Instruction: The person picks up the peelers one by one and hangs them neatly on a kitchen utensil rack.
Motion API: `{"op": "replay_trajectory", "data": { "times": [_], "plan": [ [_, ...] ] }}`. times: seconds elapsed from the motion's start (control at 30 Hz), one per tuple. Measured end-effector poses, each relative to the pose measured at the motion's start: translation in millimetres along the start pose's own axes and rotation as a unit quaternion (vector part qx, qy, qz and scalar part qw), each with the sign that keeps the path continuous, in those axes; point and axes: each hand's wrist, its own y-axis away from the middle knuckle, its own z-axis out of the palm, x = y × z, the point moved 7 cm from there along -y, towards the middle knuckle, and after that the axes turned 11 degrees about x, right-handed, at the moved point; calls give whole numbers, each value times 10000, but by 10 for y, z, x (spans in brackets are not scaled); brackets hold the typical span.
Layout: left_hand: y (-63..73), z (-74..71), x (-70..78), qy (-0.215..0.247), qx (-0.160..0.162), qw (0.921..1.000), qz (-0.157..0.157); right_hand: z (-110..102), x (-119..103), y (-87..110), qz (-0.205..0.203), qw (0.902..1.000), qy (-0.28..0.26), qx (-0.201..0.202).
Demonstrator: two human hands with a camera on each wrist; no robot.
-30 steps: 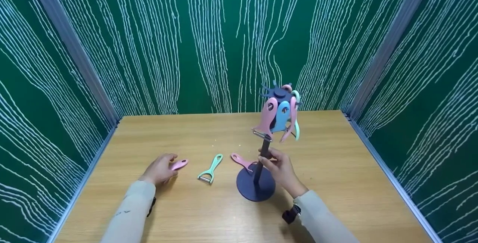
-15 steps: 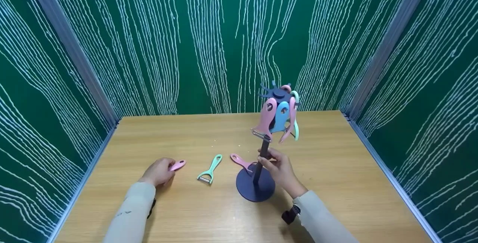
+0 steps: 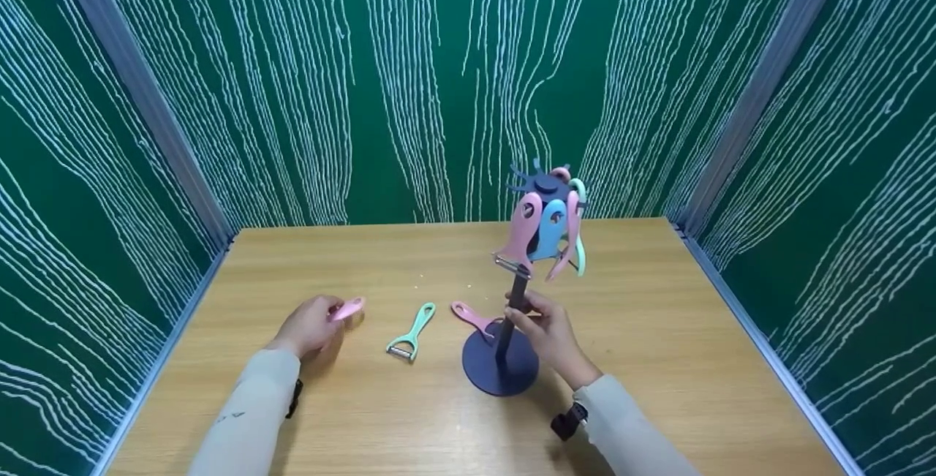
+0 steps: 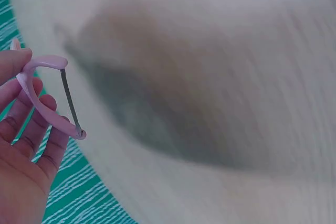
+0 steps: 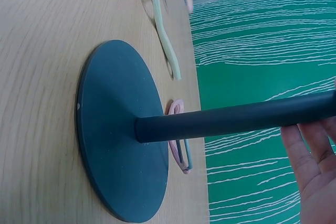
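My left hand (image 3: 307, 326) holds a pink Y-shaped peeler (image 3: 349, 308) just above the table at the left. In the left wrist view, thumb and fingers pinch the peeler (image 4: 51, 117) near the base of its fork, and its metal blade faces outward. My right hand (image 3: 552, 330) grips the post of a dark hook stand (image 3: 504, 377), which tilts slightly to the right in the head view. Several peelers hang from its hooked top, among them a pink peeler (image 3: 523, 226), a blue peeler (image 3: 551, 231) and a mint green peeler (image 3: 581, 257). Bare hooks show at its left and back.
Another mint green peeler (image 3: 417, 326) lies on the wooden table (image 3: 351, 410) between my left hand and the stand. A further pink peeler (image 3: 468, 313) lies behind the round base. Green walls (image 3: 409, 96) with wavy white lines enclose the table at the back and sides.
My left hand has pulled in around the pink peeler and lifted it slightly off the table. The right hand and the stand stay in place.
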Motion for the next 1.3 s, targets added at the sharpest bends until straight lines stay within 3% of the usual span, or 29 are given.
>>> {"op": "replay_trajectory", "data": {
  "times": [0.2,0.77,1.07,1.3],
  "plan": [
    [45,-112,167,94,161,9991,394,-1,20,-3,65,9999,83,-1],
    [134,-139,451,835,309,9951,437,-4,33,7,164,9999,52,-3],
    [167,-125,626,1347,311,9883,650,1,52,11,206,9997,1,-89],
    [195,-181,793,1482,499,9822,1039,-4,34,10,177,9998,14,-5]
  ]
}}
